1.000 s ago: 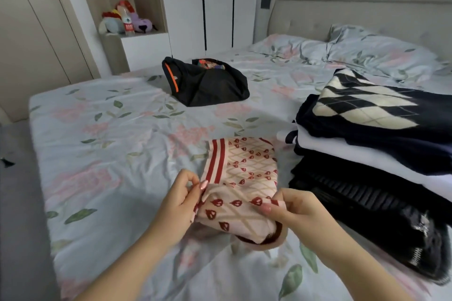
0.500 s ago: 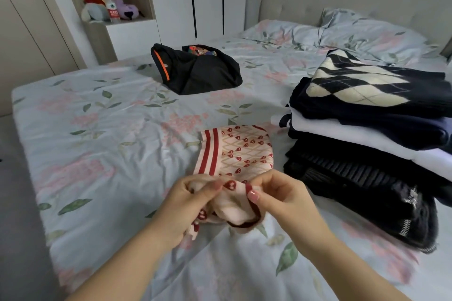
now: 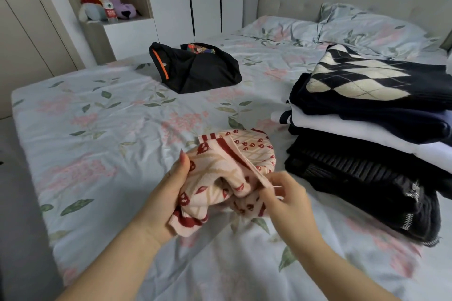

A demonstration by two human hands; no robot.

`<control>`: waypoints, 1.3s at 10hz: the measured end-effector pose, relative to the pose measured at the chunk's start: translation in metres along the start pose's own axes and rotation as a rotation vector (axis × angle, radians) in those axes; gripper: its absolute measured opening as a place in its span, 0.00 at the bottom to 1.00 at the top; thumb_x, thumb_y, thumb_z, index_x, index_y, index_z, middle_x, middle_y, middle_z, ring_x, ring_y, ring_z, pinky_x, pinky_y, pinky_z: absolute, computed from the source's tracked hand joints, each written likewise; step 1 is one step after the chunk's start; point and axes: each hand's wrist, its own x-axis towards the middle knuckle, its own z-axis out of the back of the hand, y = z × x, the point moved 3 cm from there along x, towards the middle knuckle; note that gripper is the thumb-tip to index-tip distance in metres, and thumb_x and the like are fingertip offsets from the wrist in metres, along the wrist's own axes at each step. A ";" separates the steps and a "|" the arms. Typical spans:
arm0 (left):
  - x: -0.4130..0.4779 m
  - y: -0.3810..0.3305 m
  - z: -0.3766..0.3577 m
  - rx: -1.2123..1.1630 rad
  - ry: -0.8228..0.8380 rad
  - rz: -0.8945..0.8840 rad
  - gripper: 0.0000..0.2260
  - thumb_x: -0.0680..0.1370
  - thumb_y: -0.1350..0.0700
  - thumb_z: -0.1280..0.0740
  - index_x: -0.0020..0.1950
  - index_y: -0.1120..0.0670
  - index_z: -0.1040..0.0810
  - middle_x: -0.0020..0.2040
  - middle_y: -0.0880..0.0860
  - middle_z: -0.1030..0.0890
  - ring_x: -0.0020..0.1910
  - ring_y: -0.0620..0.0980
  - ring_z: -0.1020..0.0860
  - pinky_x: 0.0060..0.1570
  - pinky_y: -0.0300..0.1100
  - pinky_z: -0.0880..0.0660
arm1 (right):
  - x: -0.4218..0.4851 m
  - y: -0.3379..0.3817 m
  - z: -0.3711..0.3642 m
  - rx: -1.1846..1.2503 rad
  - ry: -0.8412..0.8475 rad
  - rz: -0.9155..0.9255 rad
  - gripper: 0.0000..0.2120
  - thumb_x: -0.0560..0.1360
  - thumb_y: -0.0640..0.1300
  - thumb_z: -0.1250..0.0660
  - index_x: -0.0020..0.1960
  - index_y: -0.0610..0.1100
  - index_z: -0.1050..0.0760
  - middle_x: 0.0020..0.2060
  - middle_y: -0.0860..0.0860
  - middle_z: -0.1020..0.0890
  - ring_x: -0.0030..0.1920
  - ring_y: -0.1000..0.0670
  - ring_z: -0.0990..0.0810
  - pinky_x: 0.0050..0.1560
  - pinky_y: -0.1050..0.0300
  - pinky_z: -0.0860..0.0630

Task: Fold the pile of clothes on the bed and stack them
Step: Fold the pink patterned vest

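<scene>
A small pink knit garment (image 3: 227, 168) with red hearts and red stripes is bunched up between both hands, low in the middle of the bed. My left hand (image 3: 171, 188) grips its left side, thumb pointing up. My right hand (image 3: 283, 195) pinches its striped edge. A stack of folded clothes (image 3: 367, 134) stands at the right, with a navy argyle sweater (image 3: 359, 83) on top, a white layer under it and black garments at the bottom. A crumpled black garment with an orange stripe (image 3: 195, 68) lies further back on the bed.
The bed has a pale floral sheet (image 3: 97, 129) and pillows (image 3: 354, 27) at the headboard. A shelf niche with plush toys (image 3: 107, 7) and a bottle stands at the back left, beside white wardrobe doors. The floor runs along the bed's left edge.
The pink garment has been gathered up from lying flat into a bunch. The far striped end has lifted off the sheet and come toward my hands. My right hand now pinches the striped edge.
</scene>
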 end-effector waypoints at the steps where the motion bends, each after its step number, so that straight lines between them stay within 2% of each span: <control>1: 0.008 -0.021 -0.008 -0.081 -0.093 -0.039 0.39 0.79 0.33 0.52 0.71 0.64 0.28 0.64 0.74 0.27 0.60 0.75 0.26 0.62 0.61 0.27 | 0.012 0.005 0.014 -0.041 -0.004 0.083 0.10 0.78 0.45 0.32 0.38 0.46 0.20 0.32 0.50 0.18 0.33 0.50 0.21 0.36 0.50 0.24; 2: 0.012 -0.007 -0.003 -0.306 0.083 0.015 0.28 0.80 0.42 0.36 0.71 0.61 0.28 0.64 0.64 0.22 0.63 0.60 0.22 0.56 0.51 0.22 | 0.023 0.007 0.027 -0.044 -0.038 0.128 0.16 0.78 0.46 0.33 0.34 0.41 0.23 0.29 0.44 0.22 0.31 0.43 0.27 0.34 0.46 0.28; 3: 0.010 -0.006 0.005 -0.243 0.040 -0.047 0.28 0.72 0.38 0.28 0.64 0.56 0.20 0.56 0.58 0.16 0.53 0.53 0.17 0.47 0.42 0.19 | 0.029 0.008 0.039 -0.099 -0.128 0.204 0.18 0.78 0.46 0.34 0.32 0.40 0.27 0.27 0.45 0.25 0.29 0.53 0.32 0.32 0.54 0.32; 4: 0.019 -0.016 0.011 -0.124 -0.147 -0.007 0.27 0.81 0.39 0.43 0.53 0.60 0.15 0.48 0.58 0.15 0.48 0.46 0.16 0.46 0.38 0.20 | 0.033 0.011 0.049 -0.212 -0.184 0.329 0.19 0.77 0.49 0.32 0.33 0.38 0.29 0.25 0.44 0.28 0.27 0.54 0.35 0.28 0.60 0.37; 5: 0.019 -0.020 0.043 0.119 -0.495 -0.029 0.27 0.86 0.47 0.51 0.52 0.64 0.17 0.33 0.63 0.20 0.27 0.36 0.21 0.32 0.27 0.27 | 0.036 0.014 0.057 -0.158 0.007 0.320 0.22 0.71 0.60 0.33 0.31 0.41 0.26 0.24 0.46 0.26 0.26 0.56 0.32 0.28 0.61 0.34; 6: 0.001 -0.021 0.069 0.046 -0.464 -0.227 0.25 0.86 0.49 0.52 0.73 0.67 0.35 0.65 0.70 0.27 0.63 0.57 0.24 0.58 0.44 0.30 | 0.035 0.016 0.057 -0.077 0.374 0.222 0.22 0.67 0.61 0.30 0.34 0.41 0.20 0.27 0.42 0.22 0.28 0.51 0.27 0.30 0.55 0.32; 7: -0.026 -0.049 0.052 0.061 -0.424 -0.078 0.23 0.86 0.56 0.54 0.73 0.72 0.42 0.75 0.69 0.40 0.75 0.63 0.40 0.67 0.45 0.43 | 0.026 0.015 0.059 -0.023 0.628 0.125 0.23 0.66 0.60 0.23 0.36 0.39 0.19 0.26 0.46 0.23 0.28 0.50 0.28 0.28 0.59 0.32; 8: -0.041 -0.061 0.048 0.295 -0.426 0.026 0.23 0.78 0.46 0.35 0.64 0.62 0.21 0.58 0.66 0.19 0.59 0.65 0.22 0.51 0.50 0.22 | 0.028 0.030 0.062 -0.060 0.809 0.063 0.22 0.65 0.60 0.23 0.35 0.39 0.20 0.26 0.49 0.27 0.26 0.54 0.28 0.26 0.65 0.30; 9: -0.036 -0.104 0.057 0.445 -0.395 -0.031 0.24 0.66 0.33 0.26 0.52 0.49 0.14 0.48 0.58 0.14 0.47 0.58 0.15 0.37 0.40 0.19 | 0.061 0.078 0.060 -0.250 0.749 0.221 0.25 0.70 0.64 0.29 0.30 0.43 0.25 0.24 0.53 0.31 0.24 0.56 0.35 0.25 0.68 0.38; 10: 0.001 -0.170 0.048 0.585 -0.488 -0.153 0.17 0.68 0.34 0.29 0.46 0.45 0.14 0.46 0.54 0.13 0.45 0.53 0.14 0.39 0.38 0.20 | 0.120 0.136 0.049 -0.413 0.533 0.374 0.30 0.68 0.68 0.38 0.29 0.40 0.30 0.24 0.53 0.34 0.25 0.54 0.37 0.27 0.66 0.40; 11: 0.048 -0.224 0.045 0.716 -0.575 -0.271 0.15 0.75 0.40 0.30 0.34 0.47 0.16 0.38 0.49 0.14 0.44 0.52 0.16 0.48 0.41 0.24 | 0.181 0.178 0.041 -0.544 0.301 0.381 0.31 0.72 0.67 0.38 0.33 0.38 0.28 0.28 0.46 0.31 0.29 0.48 0.33 0.31 0.57 0.36; 12: 0.082 -0.287 0.041 0.899 -0.603 -0.446 0.14 0.78 0.48 0.32 0.32 0.48 0.22 0.36 0.47 0.20 0.41 0.46 0.23 0.38 0.33 0.31 | 0.229 0.237 0.047 -0.674 0.079 0.473 0.29 0.74 0.65 0.37 0.31 0.40 0.32 0.27 0.46 0.29 0.28 0.48 0.31 0.30 0.56 0.35; 13: 0.093 -0.348 0.026 1.024 -0.637 -0.583 0.21 0.79 0.50 0.32 0.27 0.51 0.30 0.26 0.47 0.30 0.31 0.47 0.32 0.33 0.40 0.39 | 0.249 0.303 0.066 -0.686 -0.156 0.603 0.30 0.74 0.66 0.36 0.27 0.43 0.38 0.24 0.49 0.32 0.27 0.49 0.33 0.28 0.57 0.38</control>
